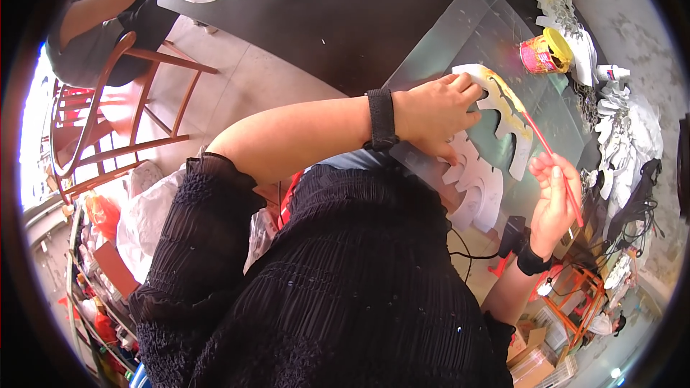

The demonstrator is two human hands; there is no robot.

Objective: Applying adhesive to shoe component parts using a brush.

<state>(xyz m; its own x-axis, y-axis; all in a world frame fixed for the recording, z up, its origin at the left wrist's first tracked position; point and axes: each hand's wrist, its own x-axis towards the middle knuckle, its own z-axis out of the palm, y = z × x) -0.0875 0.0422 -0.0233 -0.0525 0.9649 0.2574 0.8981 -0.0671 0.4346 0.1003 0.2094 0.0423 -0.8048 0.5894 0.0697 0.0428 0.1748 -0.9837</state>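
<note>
The left hand (pixel 438 111) pressed flat, fingers spread, on the white cutout (pixel 496 126) lying on the clear sheet (pixel 460 36); the right hand (pixel 557 197) pinched a red paintbrush (pixel 550 151) whose tip touched the cutout's yellow-painted edge

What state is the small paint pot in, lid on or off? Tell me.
Lid off, it seems: the paint pot stands on the clear sheet with its yellow lid tilted beside its mouth. Contents cannot be told.

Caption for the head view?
Left hand steadies a white paper cutout while right hand paints it yellow with a red brush.
</note>
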